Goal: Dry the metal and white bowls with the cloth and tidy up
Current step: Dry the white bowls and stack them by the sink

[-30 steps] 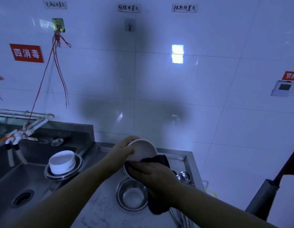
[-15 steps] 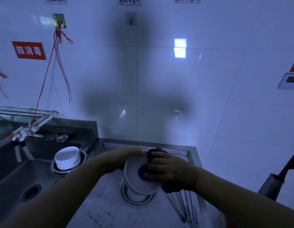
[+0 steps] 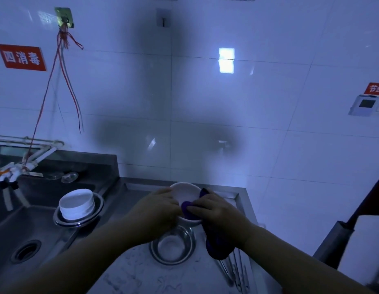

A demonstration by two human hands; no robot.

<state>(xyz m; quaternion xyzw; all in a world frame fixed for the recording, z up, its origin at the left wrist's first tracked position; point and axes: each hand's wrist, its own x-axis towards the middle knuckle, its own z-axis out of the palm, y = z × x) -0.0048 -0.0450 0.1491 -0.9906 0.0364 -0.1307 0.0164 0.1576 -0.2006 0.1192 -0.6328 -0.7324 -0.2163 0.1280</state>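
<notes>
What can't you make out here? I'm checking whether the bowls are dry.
Head view, dim light:
- White bowl: its lower inside is covered by the cloth and both hands, left and right.
- Metal bowl: wetness unreadable, partly behind the left forearm.
- Utensils: tops hidden under the cloth.
</notes>
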